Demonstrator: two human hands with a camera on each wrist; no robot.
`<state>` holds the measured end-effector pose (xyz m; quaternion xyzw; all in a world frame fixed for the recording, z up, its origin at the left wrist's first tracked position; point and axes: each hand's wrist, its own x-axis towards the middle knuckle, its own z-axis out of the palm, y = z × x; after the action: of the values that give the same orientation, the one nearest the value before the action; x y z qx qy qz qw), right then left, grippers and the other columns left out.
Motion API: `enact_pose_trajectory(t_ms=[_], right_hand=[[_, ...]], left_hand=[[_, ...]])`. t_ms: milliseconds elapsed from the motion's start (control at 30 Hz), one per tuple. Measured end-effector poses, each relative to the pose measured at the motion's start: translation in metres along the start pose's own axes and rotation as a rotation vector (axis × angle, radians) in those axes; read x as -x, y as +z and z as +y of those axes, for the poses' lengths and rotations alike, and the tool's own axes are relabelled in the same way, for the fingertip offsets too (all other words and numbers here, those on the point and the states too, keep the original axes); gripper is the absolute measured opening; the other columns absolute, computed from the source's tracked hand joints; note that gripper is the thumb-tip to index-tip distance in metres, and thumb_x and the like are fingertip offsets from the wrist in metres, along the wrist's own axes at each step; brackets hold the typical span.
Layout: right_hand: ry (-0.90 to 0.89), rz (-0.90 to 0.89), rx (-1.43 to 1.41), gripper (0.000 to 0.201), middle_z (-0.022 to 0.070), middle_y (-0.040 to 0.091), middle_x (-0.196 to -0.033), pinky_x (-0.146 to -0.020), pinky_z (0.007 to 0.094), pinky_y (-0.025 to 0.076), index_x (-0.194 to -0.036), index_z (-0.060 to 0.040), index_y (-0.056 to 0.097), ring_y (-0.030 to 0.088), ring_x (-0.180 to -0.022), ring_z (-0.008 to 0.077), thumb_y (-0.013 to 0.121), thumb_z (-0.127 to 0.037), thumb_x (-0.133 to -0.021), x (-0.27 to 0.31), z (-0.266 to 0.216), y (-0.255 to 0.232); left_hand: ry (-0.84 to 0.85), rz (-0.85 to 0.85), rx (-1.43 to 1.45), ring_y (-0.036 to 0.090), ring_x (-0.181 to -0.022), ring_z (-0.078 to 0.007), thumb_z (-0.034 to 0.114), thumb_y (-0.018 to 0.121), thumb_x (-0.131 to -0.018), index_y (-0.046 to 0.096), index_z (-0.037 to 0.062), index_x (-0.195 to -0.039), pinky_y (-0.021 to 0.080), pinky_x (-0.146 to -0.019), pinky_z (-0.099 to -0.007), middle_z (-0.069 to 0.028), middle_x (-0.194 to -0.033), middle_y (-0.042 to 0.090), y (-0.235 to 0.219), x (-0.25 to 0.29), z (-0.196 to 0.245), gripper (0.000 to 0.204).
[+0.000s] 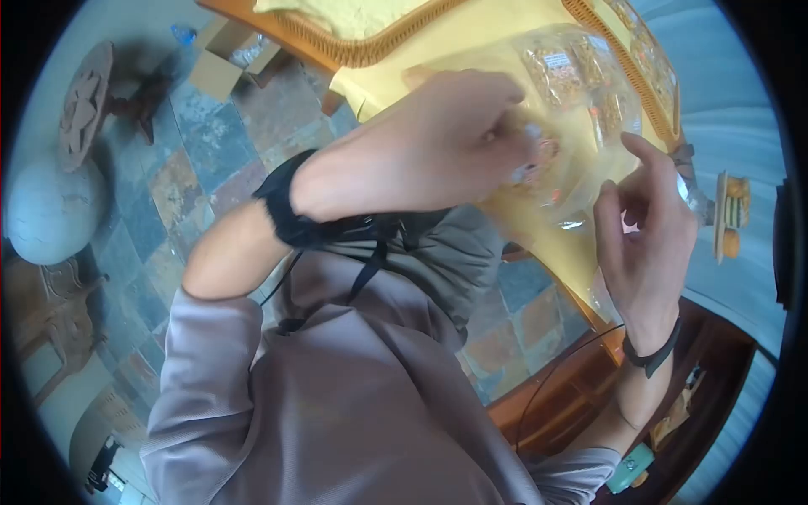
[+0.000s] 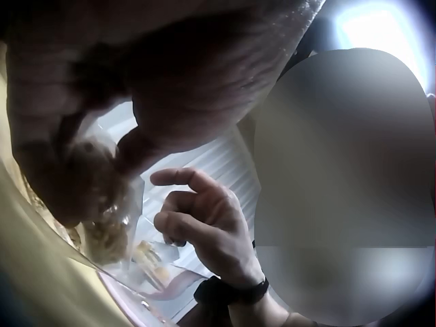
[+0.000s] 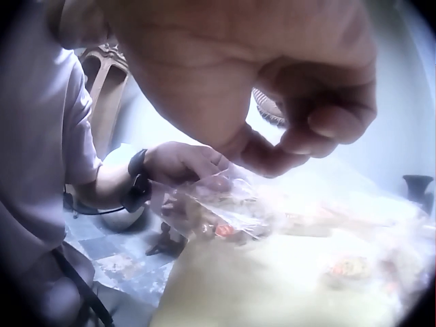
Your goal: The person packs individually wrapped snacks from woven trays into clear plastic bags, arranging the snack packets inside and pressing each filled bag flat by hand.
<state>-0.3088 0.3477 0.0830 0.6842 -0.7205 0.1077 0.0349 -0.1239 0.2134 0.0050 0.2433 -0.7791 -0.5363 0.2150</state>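
My left hand reaches across the table edge and grips a small clear packet with brownish, crumbly-looking contents and orange-red print. In the left wrist view the packet shows below the dark fingers, partly hidden by them. A large clear plastic bag spreads beyond that hand, over several similar packets. To the right, my right hand hovers at the bag's near side, its fingers loosely bent and holding nothing. Its thumb and index fingertip stand apart in the head view.
A yellow cloth covers the table, where woven wicker edging runs along trays. A cardboard box sits on the tiled floor at far left. A small stand with layered pieces lies at right, above a wooden cabinet.
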Motion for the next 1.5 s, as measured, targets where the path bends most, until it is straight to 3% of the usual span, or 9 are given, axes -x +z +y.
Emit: enact_pose_trajectory(t_ms=[167, 367, 467, 533, 767, 1067, 1167, 1267, 1500], right_hand=[[0.16, 0.086, -0.117, 0.041, 0.0044, 0.06, -0.069, -0.062, 0.029, 0.049, -0.126, -0.0041, 0.063, 0.059, -0.062, 0.0131, 0.067, 0.003, -0.086, 0.009, -0.005, 0.003], [0.086, 0.203, -0.195, 0.041, -0.0009, 0.058, -0.068, -0.065, 0.0227, 0.045, -0.125, -0.0006, 0.064, 0.054, -0.063, 0.008, 0.068, 0.004, -0.085, 0.017, -0.001, 0.009], [0.122, 0.305, -0.344, 0.04, -0.0017, 0.059, -0.07, -0.068, 0.0207, 0.044, -0.125, 0.0027, 0.063, 0.055, -0.065, 0.0069, 0.069, 0.006, -0.085, 0.024, 0.004, 0.018], [0.168, 0.309, -0.407, 0.04, -0.0009, 0.061, -0.073, -0.07, 0.0205, 0.045, -0.125, 0.0045, 0.063, 0.056, -0.068, 0.0071, 0.069, 0.007, -0.086, 0.032, 0.004, 0.023], [0.336, 0.397, -0.742, 0.04, 0.0039, 0.066, -0.087, -0.08, 0.0225, 0.05, -0.128, 0.009, 0.058, 0.061, -0.082, 0.0098, 0.066, 0.014, -0.088, 0.049, -0.017, 0.058], [0.382, 0.637, -1.012, 0.042, 0.0064, 0.065, -0.091, -0.078, 0.0244, 0.05, -0.134, 0.0051, 0.053, 0.062, -0.086, 0.0118, 0.062, 0.014, -0.094, 0.071, -0.028, 0.1], [0.353, 0.72, -0.926, 0.048, 0.0113, 0.067, -0.103, -0.086, 0.0307, 0.05, -0.136, 0.0048, 0.052, 0.063, -0.097, 0.0186, 0.07, 0.006, -0.091, 0.076, -0.021, 0.112], [0.292, 0.519, -0.576, 0.072, 0.0194, 0.045, -0.152, -0.117, 0.0504, 0.035, -0.149, 0.0048, 0.042, 0.045, -0.141, 0.033, 0.077, -0.015, -0.089, 0.077, -0.012, 0.113], [0.353, 0.419, -0.411, 0.083, 0.0309, 0.023, -0.163, -0.122, 0.0544, 0.023, -0.158, 0.0063, 0.022, 0.025, -0.15, 0.0488, 0.063, -0.001, -0.086, 0.062, -0.011, 0.131]], left_hand=[[0.346, 0.149, -0.095, 0.061, -0.065, -0.0177, 0.024, 0.057, -0.101, 0.055, -0.0117, -0.123, 0.048, -0.06, -0.0336, -0.0127, -0.075, 0.064, 0.048, -0.038, -0.027, 0.042], [0.241, -0.052, -0.048, 0.066, -0.074, -0.0232, 0.026, 0.058, -0.098, 0.05, -0.0134, -0.127, 0.051, -0.068, -0.0363, -0.0172, -0.075, 0.065, 0.058, -0.066, -0.026, 0.05], [-0.044, -0.006, 0.183, 0.07, -0.09, -0.0275, 0.024, 0.061, -0.096, 0.05, -0.0142, -0.133, 0.054, -0.08, -0.0373, -0.0228, -0.091, 0.069, 0.058, -0.063, -0.025, 0.054], [0.345, 0.167, 0.067, 0.069, -0.105, -0.0332, 0.019, 0.066, -0.092, 0.048, -0.0124, -0.139, 0.054, -0.089, -0.0394, -0.0252, -0.114, 0.068, 0.068, -0.055, -0.042, 0.059], [0.504, 0.193, -0.181, 0.066, -0.099, -0.0361, 0.012, 0.07, -0.086, 0.056, -0.0072, -0.131, 0.054, -0.085, -0.046, -0.0194, -0.105, 0.064, 0.086, -0.057, -0.045, 0.051], [0.489, -0.033, -1.103, 0.057, -0.092, -0.0223, 0.021, 0.068, -0.086, 0.068, 0.002, -0.109, 0.052, -0.07, -0.0318, -0.0059, -0.102, 0.062, 0.094, -0.07, -0.018, 0.029], [0.376, 0.102, -1.033, 0.057, -0.108, -0.0251, 0.025, 0.066, -0.088, 0.067, 0.0013, -0.118, 0.052, -0.084, -0.0359, -0.0093, -0.113, 0.062, 0.095, -0.064, -0.015, 0.039], [0.604, 0.13, -1.237, 0.05, -0.127, -0.0307, 0.03, 0.064, -0.091, 0.061, -0.0018, -0.132, 0.045, -0.102, -0.0457, -0.0161, -0.131, 0.058, 0.096, -0.067, -0.023, 0.053], [0.569, 0.156, -1.165, 0.042, -0.139, -0.0396, 0.031, 0.063, -0.093, 0.047, -0.0056, -0.146, 0.036, -0.11, -0.0567, -0.0246, -0.145, 0.048, 0.095, -0.091, -0.031, 0.066]])
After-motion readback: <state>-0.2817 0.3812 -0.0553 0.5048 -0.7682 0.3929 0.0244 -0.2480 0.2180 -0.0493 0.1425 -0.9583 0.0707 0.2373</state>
